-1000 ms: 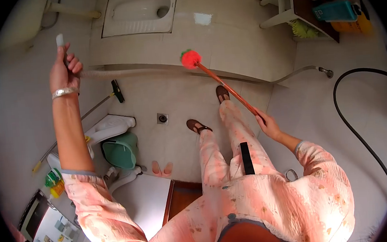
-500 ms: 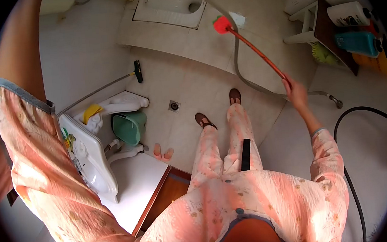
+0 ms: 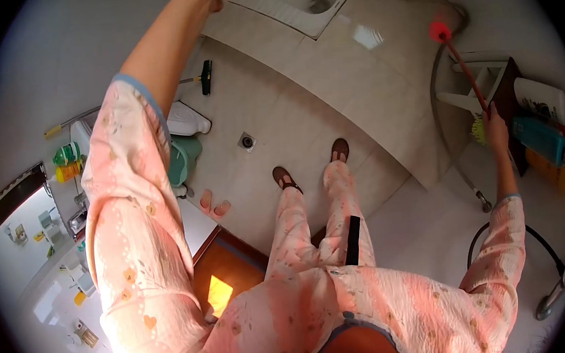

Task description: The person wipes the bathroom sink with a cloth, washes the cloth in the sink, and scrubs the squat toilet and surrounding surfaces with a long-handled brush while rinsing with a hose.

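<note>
My right hand (image 3: 495, 125) is closed around the handle of a red long-handled toilet brush (image 3: 467, 72). The brush's round red head points up and away, over the raised tiled step near the grey hose (image 3: 435, 98). My left arm reaches forward to the top edge. Only the wrist with a light bracelet and a bit of my left hand (image 3: 217, 1) show; its fingers are cut off by the frame. Nearest to it is the white squat toilet (image 3: 276, 10), set into the step.
At right, a stool (image 3: 507, 92) carries several bottles (image 3: 539, 135). A black hose (image 3: 545, 239) hangs below it. Left are a green bucket (image 3: 183, 159), a floor squeegee (image 3: 206, 77) and pink slippers (image 3: 220, 209). A floor drain (image 3: 247, 141) lies before my feet.
My right hand has moved to the right with the brush, away from the squat toilet. My left arm has swung rightward toward the toilet. The grey hose has shifted right, and the view has turned.
</note>
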`<state>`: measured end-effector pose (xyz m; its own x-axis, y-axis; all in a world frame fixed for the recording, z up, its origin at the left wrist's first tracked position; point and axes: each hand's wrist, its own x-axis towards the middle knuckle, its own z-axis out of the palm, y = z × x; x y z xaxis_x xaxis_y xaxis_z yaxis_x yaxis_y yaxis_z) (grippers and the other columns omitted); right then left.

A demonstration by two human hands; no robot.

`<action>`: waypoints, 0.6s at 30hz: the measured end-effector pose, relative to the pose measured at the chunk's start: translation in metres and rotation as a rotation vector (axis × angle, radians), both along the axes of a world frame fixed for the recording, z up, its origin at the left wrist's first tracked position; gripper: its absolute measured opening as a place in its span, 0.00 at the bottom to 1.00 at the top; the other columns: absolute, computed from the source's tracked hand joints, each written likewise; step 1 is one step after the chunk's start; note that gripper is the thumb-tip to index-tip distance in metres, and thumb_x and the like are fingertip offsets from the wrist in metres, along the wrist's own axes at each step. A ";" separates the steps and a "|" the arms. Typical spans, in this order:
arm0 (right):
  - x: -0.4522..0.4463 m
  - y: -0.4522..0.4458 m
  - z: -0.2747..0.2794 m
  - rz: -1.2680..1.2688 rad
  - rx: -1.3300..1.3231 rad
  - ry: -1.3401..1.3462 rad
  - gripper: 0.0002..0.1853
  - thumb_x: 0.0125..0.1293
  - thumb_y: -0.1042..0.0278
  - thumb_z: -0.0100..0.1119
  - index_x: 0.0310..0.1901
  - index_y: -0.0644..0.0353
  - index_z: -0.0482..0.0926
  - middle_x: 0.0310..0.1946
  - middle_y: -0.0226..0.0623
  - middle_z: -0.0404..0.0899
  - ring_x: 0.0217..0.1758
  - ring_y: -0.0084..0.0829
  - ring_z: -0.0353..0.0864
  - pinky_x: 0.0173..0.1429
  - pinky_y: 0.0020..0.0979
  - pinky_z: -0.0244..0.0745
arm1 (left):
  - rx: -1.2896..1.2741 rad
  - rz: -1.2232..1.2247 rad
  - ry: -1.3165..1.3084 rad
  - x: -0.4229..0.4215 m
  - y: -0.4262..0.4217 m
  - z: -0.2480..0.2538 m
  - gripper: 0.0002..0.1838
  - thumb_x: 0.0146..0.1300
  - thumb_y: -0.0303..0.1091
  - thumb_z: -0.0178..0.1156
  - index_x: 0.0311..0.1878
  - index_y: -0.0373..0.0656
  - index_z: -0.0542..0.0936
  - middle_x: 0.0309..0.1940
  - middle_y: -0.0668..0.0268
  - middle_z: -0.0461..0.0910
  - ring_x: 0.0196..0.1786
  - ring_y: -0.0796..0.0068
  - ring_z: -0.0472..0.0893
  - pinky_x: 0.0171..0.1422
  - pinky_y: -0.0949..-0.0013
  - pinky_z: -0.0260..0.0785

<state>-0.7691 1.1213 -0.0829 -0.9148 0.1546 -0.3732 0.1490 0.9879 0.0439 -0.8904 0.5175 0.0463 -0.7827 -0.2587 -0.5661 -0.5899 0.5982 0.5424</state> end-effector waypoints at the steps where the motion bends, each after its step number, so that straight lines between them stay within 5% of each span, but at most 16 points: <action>1: 0.009 -0.015 0.016 0.035 0.036 -0.100 0.21 0.69 0.55 0.41 0.61 0.51 0.67 0.37 0.50 0.79 0.39 0.47 0.79 0.39 0.45 0.72 | -0.129 0.047 -0.008 0.040 -0.018 -0.011 0.28 0.65 0.47 0.51 0.61 0.38 0.65 0.52 0.58 0.72 0.57 0.67 0.69 0.60 0.64 0.61; 3: 0.035 -0.031 0.022 0.121 -0.033 -0.078 0.20 0.67 0.59 0.45 0.59 0.53 0.69 0.35 0.51 0.79 0.36 0.45 0.80 0.38 0.42 0.72 | 0.082 0.009 -0.029 0.108 -0.081 -0.024 0.33 0.60 0.53 0.55 0.64 0.43 0.64 0.65 0.58 0.61 0.71 0.65 0.51 0.72 0.60 0.40; 5: 0.069 -0.006 -0.014 0.238 -0.277 0.018 0.22 0.68 0.59 0.48 0.60 0.59 0.66 0.28 0.45 0.79 0.26 0.34 0.79 0.28 0.35 0.69 | 0.049 0.193 -0.024 0.187 -0.136 -0.027 0.30 0.61 0.51 0.55 0.61 0.43 0.67 0.61 0.60 0.66 0.67 0.67 0.59 0.69 0.63 0.47; 7: 0.098 -0.019 -0.030 -0.110 -0.606 -0.235 0.22 0.67 0.59 0.49 0.58 0.62 0.68 0.22 0.35 0.75 0.21 0.23 0.74 0.24 0.29 0.66 | -0.003 0.355 -0.041 0.260 -0.173 -0.005 0.27 0.62 0.49 0.54 0.60 0.45 0.69 0.58 0.64 0.69 0.62 0.72 0.64 0.64 0.67 0.54; 9: 0.127 -0.058 -0.028 -0.178 -0.802 -0.269 0.20 0.67 0.59 0.50 0.55 0.63 0.71 0.19 0.27 0.69 0.17 0.15 0.66 0.19 0.24 0.61 | -0.026 0.521 0.012 0.325 -0.196 0.017 0.25 0.63 0.46 0.54 0.58 0.42 0.70 0.55 0.63 0.71 0.59 0.74 0.68 0.61 0.70 0.58; 14: 0.128 -0.172 -0.014 -0.348 -0.912 -0.491 0.18 0.67 0.61 0.50 0.54 0.61 0.71 0.18 0.27 0.70 0.14 0.14 0.62 0.15 0.21 0.56 | -0.174 0.647 0.072 0.427 -0.235 0.055 0.20 0.63 0.41 0.54 0.55 0.39 0.73 0.51 0.61 0.74 0.55 0.73 0.71 0.56 0.72 0.64; 18: 0.097 -0.261 -0.023 -0.290 -1.007 -0.550 0.20 0.65 0.66 0.47 0.59 0.59 0.66 0.21 0.30 0.72 0.13 0.16 0.63 0.14 0.21 0.57 | -0.449 0.416 0.272 0.454 -0.258 0.056 0.19 0.62 0.37 0.56 0.54 0.38 0.72 0.51 0.56 0.72 0.55 0.64 0.72 0.57 0.67 0.65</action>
<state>-0.6722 0.8605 -0.1061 -0.5721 -0.2592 -0.7781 0.5777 0.5462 -0.6066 -0.4362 0.2593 0.1019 -0.6667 -0.7340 -0.1295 -0.6973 0.5529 0.4562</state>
